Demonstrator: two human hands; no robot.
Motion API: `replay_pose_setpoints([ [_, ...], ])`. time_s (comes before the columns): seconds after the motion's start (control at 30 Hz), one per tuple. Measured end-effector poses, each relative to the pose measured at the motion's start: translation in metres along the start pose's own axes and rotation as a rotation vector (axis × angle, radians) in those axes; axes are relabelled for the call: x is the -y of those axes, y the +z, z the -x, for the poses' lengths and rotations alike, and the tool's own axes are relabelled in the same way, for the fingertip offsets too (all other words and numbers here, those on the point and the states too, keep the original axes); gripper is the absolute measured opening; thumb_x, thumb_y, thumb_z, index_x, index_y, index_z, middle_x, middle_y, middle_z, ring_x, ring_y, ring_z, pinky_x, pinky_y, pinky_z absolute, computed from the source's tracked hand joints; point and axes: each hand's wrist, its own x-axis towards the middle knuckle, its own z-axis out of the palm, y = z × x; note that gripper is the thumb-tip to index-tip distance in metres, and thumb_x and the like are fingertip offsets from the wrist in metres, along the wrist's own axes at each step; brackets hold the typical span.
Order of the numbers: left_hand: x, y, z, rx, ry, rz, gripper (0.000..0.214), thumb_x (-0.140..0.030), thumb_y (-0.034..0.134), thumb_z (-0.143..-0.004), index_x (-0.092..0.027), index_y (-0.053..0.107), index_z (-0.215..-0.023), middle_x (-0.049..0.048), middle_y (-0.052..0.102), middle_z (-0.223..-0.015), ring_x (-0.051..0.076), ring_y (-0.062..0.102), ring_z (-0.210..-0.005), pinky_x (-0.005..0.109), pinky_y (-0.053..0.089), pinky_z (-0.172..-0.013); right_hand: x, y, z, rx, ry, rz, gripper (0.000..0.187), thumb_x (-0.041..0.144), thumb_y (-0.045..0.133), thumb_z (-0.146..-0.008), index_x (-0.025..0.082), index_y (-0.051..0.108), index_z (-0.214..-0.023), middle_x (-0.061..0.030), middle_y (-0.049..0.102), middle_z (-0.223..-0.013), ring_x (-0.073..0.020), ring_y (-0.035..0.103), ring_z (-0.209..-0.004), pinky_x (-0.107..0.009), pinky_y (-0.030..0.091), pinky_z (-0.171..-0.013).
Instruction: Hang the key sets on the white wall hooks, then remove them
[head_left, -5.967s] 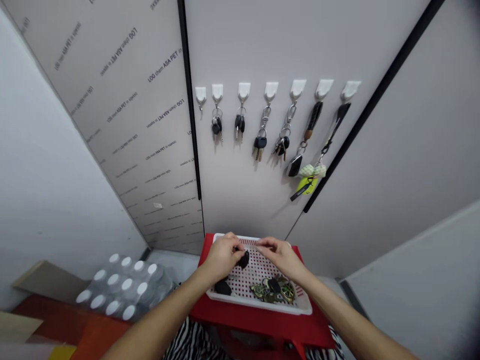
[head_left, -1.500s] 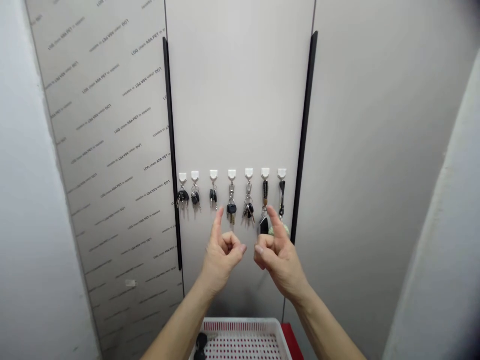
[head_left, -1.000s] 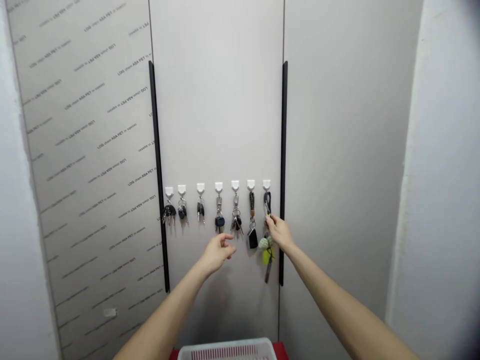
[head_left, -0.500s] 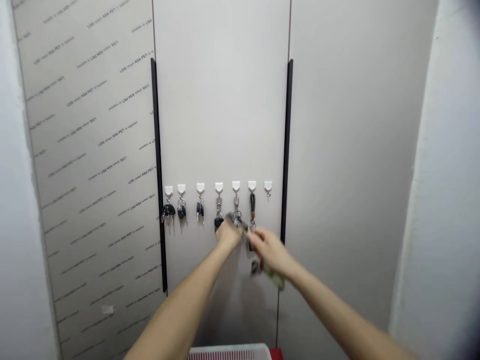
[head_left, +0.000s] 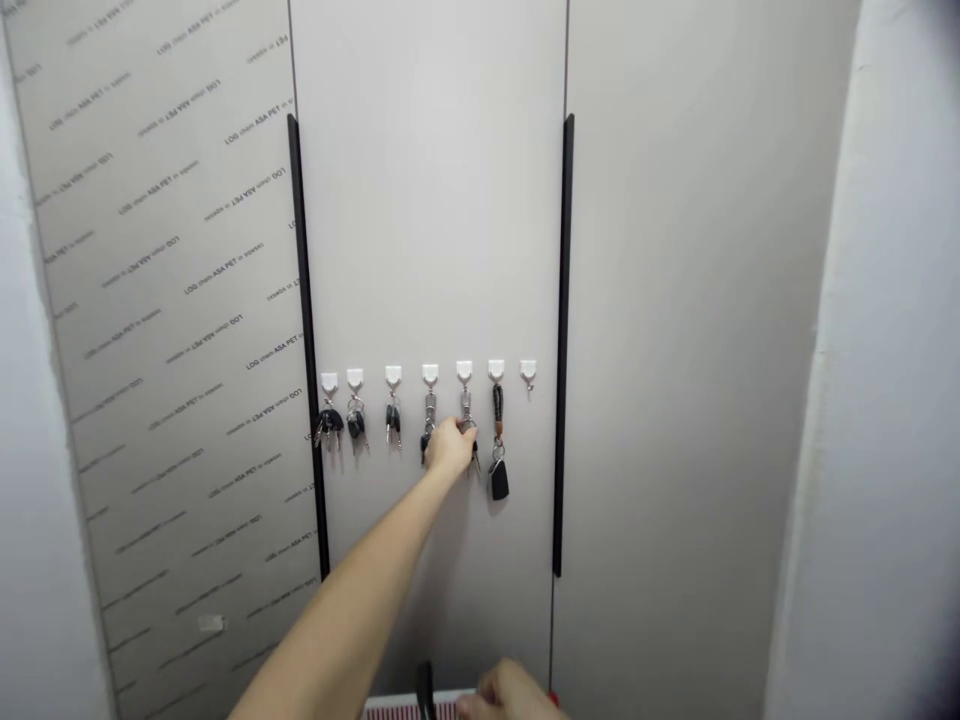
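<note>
My left hand (head_left: 451,446) reaches up to the fifth white hook (head_left: 465,371). Its fingers are closed round the bunch of keys (head_left: 474,455) hanging there from a metal clasp (head_left: 466,405), and hide part of it. Just left, its knuckles partly cover another set of keys (head_left: 425,445) on a clasp. To the right hangs a black car key (head_left: 499,480) on a braided strap (head_left: 498,405). Low down, my right hand (head_left: 514,692) is over the white basket (head_left: 390,703), its fingers curled. Beside it a dark, strap-like thing (head_left: 425,690) stands up; whether the hand holds it is unclear.
Three bunches of keys (head_left: 330,428) hang on the left hooks. The rightmost hook (head_left: 528,371) carries only a small metal piece. Long black handles (head_left: 564,340) run down both sides of the pale door panel (head_left: 435,200). Printed film (head_left: 172,330) covers the left panel.
My right hand has dropped from beside the hanging keys, where it held a blurred dark and greenish thing, to the basket. My left hand stays at the fifth hook. The view has shifted slightly.
</note>
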Motion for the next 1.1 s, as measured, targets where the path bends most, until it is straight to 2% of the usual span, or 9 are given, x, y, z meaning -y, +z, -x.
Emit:
replay_pose_setpoints([
  [0.1, -0.011, 0.0, -0.003, -0.008, -0.053, 0.044, 0.017, -0.031, 0.047, -0.06, -0.019, 0.057, -0.068, 0.0064, 0.06, -0.074, 0.019, 0.052, -0.071, 0.028, 0.037, -0.058, 0.028, -0.043, -0.009, -0.117, -0.13, 0.05, 0.03, 0.033, 0.038, -0.065, 0.013, 0.053, -0.048, 0.003, 0.041, -0.039, -0.0076, 0.038, -0.041, -0.019, 0.027, -0.042],
  [0.3, -0.028, -0.027, -0.013, -0.071, 0.079, 0.179, 0.018, -0.028, 0.041, -0.065, -0.017, 0.056, -0.067, 0.0004, 0.059, -0.067, 0.009, 0.051, -0.061, 0.018, 0.036, -0.055, 0.097, -0.136, -0.044, -0.659, -0.321, -0.087, 0.033, 0.034, 0.039, -0.064, 0.01, 0.052, -0.083, -0.0071, 0.057, -0.075, -0.0131, 0.05, -0.067, -0.022, 0.036, -0.061],
  [0.47, -0.048, -0.058, -0.033, -0.222, 0.145, 0.36, 0.019, -0.026, 0.042, -0.063, -0.013, 0.055, -0.066, 0.0001, 0.057, -0.064, 0.007, 0.049, -0.056, 0.015, 0.035, -0.051, 0.131, -0.164, -0.079, -0.836, -0.269, 0.007, 0.028, 0.033, 0.042, -0.062, 0.013, 0.052, -0.079, -0.0051, 0.056, -0.067, -0.0132, 0.05, -0.061, -0.024, 0.035, -0.057],
  [0.57, -0.053, -0.067, -0.043, -0.267, 0.178, 0.491, 0.015, -0.025, 0.044, -0.06, -0.013, 0.053, -0.061, -0.0015, 0.053, -0.056, 0.007, 0.046, -0.051, 0.016, 0.034, -0.049, 0.138, -0.169, -0.089, -0.824, -0.279, 0.01, 0.02, 0.03, 0.038, -0.064, 0.015, 0.05, -0.06, -0.0013, 0.052, -0.051, -0.011, 0.047, -0.048, -0.022, 0.034, -0.05],
  [0.67, -0.05, -0.074, -0.046, -0.236, 0.206, 0.588, 0.013, -0.025, 0.045, -0.059, -0.013, 0.052, -0.059, -0.0032, 0.049, -0.052, 0.005, 0.042, -0.046, 0.016, 0.033, -0.047, 0.144, -0.177, -0.088, -0.823, -0.332, -0.004, 0.021, 0.03, 0.034, -0.067, 0.016, 0.046, -0.057, 0.0015, 0.048, -0.047, -0.0087, 0.045, -0.044, -0.02, 0.033, -0.046],
  [0.8, -0.038, -0.089, -0.025, -0.06, 0.21, 0.587, 0.012, -0.024, 0.046, -0.058, -0.013, 0.05, -0.059, -0.005, 0.044, -0.047, 0.004, 0.036, -0.041, 0.017, 0.03, -0.044, 0.158, -0.191, -0.076, -0.823, -0.416, -0.028, 0.024, 0.036, 0.031, -0.068, 0.017, 0.044, -0.061, 0.0027, 0.047, -0.053, -0.007, 0.043, -0.044, -0.018, 0.032, -0.043],
  [0.9, -0.014, -0.1, 0.02, 0.186, 0.282, 0.47, 0.01, -0.022, 0.047, -0.058, -0.013, 0.05, -0.056, -0.0055, 0.043, -0.047, 0.004, 0.035, -0.044, 0.016, 0.03, -0.046, 0.171, -0.192, -0.058, -0.756, -0.506, -0.11, 0.026, 0.039, 0.031, -0.068, 0.017, 0.045, -0.063, 0.0035, 0.045, -0.053, -0.0054, 0.039, -0.04, -0.017, 0.031, -0.039],
  [0.97, 0.016, -0.099, 0.061, 0.342, 0.292, 0.384, 0.011, -0.021, 0.044, -0.06, -0.013, 0.049, -0.055, -0.0048, 0.044, -0.05, 0.005, 0.037, -0.048, 0.016, 0.03, -0.049, 0.174, -0.182, -0.044, -0.644, -0.554, -0.184, 0.026, 0.039, 0.034, -0.067, 0.016, 0.045, -0.063, 0.0045, 0.041, -0.05, -0.0045, 0.035, -0.038, -0.017, 0.029, -0.037],
  [1.1, 0.099, -0.075, 0.139, 0.584, 0.044, 0.264, 0.011, -0.02, 0.044, -0.061, -0.013, 0.053, -0.06, -0.0032, 0.048, -0.054, 0.008, 0.041, -0.055, 0.017, 0.033, -0.052, 0.151, -0.131, -0.016, -0.158, -0.397, -0.156, 0.024, 0.036, 0.037, -0.066, 0.015, 0.047, -0.061, 0.0063, 0.036, -0.042, -0.0035, 0.029, -0.033, -0.016, 0.023, -0.033],
])
